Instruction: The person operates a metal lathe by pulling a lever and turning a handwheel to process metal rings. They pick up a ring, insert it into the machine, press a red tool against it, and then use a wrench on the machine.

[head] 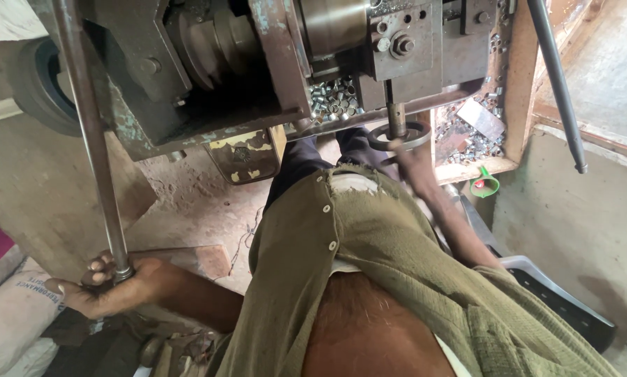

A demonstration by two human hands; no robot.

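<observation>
A long grey steel rod (93,139), dull and smooth, runs from twelve o'clock down to the left hand (107,286), whose fingers curl narrowly around its lower end. The right hand (411,157), blurred, touches a round metal handwheel (399,135) under the rusty machine (257,63); its finger spread cannot be told. Dusty concrete floor (188,202) lies below.

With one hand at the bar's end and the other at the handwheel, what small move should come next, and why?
Probably push the bar a little further into the machine. The left hand grips its lower end, its upper part already reaches the machine, and the right hand sits at the handwheel, seemingly ready to turn it.
</observation>
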